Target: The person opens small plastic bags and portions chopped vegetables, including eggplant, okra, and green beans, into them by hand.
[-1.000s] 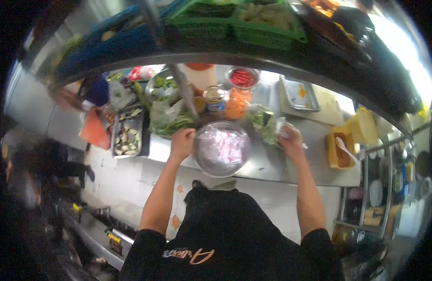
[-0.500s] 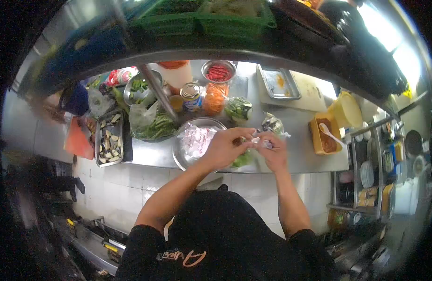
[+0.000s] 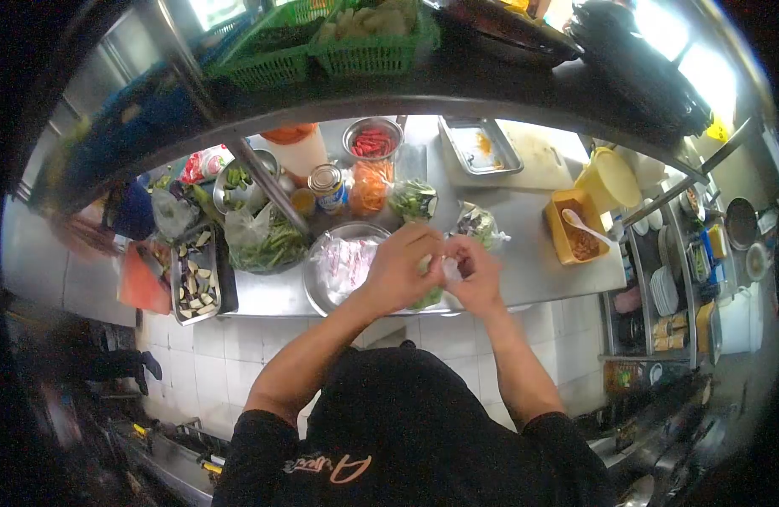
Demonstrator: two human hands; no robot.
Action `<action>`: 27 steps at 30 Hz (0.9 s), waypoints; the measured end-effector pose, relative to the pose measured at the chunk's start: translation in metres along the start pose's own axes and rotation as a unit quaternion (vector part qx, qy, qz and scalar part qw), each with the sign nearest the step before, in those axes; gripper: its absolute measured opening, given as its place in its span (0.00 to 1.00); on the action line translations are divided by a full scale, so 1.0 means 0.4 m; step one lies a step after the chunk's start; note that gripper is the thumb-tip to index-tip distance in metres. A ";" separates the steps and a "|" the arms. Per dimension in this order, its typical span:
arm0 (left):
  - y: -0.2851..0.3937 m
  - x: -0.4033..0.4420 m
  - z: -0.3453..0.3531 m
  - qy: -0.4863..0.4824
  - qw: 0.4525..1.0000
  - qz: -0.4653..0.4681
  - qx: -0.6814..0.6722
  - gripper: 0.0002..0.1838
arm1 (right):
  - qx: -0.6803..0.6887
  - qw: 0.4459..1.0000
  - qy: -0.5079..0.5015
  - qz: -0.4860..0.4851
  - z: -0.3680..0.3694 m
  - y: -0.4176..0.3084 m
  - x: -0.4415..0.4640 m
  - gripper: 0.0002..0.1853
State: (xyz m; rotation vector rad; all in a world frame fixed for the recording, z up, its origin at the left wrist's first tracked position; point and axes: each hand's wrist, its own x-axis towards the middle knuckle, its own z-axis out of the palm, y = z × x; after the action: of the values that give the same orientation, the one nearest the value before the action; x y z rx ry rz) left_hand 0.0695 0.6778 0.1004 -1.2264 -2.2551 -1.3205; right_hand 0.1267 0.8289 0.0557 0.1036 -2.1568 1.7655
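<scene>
My left hand and my right hand meet just right of a steel bowl. Both pinch the top of a clear plastic bag with something green inside, mostly hidden by my fingers. White and pinkish contents in plastic fill the bowl. Behind my hands lie a bag of green vegetables and a knotted bag of mixed vegetables. A bag of orange shreds stands beside a tin can.
Left are a bag of green beans and a tray of cut eggplant. Red chilies fill a bowl at the back. Right are a steel tray and a yellow container with a spoon. A shelf overhangs the table.
My hands were apart on either side of the bowl one second ago, then came together at the bag. Since then they have stayed together, while the view has shifted slightly.
</scene>
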 end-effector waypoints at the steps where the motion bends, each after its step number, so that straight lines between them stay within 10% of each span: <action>1: 0.000 0.002 0.002 0.022 0.999 0.004 -0.030 0.08 | -0.049 0.997 0.011 -0.060 0.013 0.008 0.000 0.11; 7: -0.065 0.013 -0.024 0.090 0.995 -0.029 -0.030 0.05 | -0.247 0.968 -0.038 -0.014 -0.007 0.060 0.075 0.10; 14: -0.287 -0.203 -0.227 -0.004 0.894 -0.408 0.185 0.14 | -0.249 0.968 0.031 -0.004 -0.014 0.068 0.112 0.16; 18: -0.370 -0.310 -0.158 0.012 0.919 -0.380 0.102 0.15 | -0.137 0.971 -0.196 -0.011 0.168 0.129 0.019 0.23; 21: -0.331 -0.270 -0.133 -0.071 0.890 -0.436 0.116 0.13 | -0.210 0.958 -0.169 -0.095 0.274 0.151 0.007 0.27; 27: -0.323 -0.275 -0.138 -0.046 0.933 -0.242 0.261 0.08 | -0.276 0.936 -0.204 -0.073 0.331 0.191 0.020 0.34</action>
State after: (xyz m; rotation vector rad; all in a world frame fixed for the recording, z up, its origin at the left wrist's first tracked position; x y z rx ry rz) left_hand 0.0273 0.5439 -0.0095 -0.5771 -2.8344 -0.6962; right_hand 0.0691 0.7195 -0.0347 0.5105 -2.7709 1.0666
